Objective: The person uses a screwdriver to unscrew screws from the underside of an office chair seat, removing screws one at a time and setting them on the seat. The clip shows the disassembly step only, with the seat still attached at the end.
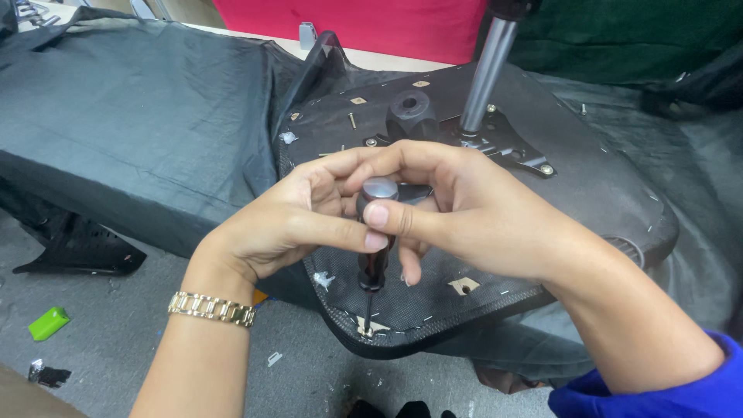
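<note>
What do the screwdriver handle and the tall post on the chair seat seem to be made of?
Screwdriver handle: looks like hard, glossy dark plastic, with a bright highlight on its rounded cap.
Post: looks like polished metal, silvery with a long reflection; chrome or steel, cannot tell which.

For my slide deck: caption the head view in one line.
Left hand and right hand grip a dark-handled screwdriver upright, its tip at the edge of an upturned chair seat.

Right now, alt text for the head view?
Both hands, left hand and right hand, grip an upright screwdriver, tip at the edge of an upturned black chair seat with a metal gas-lift column.
</note>
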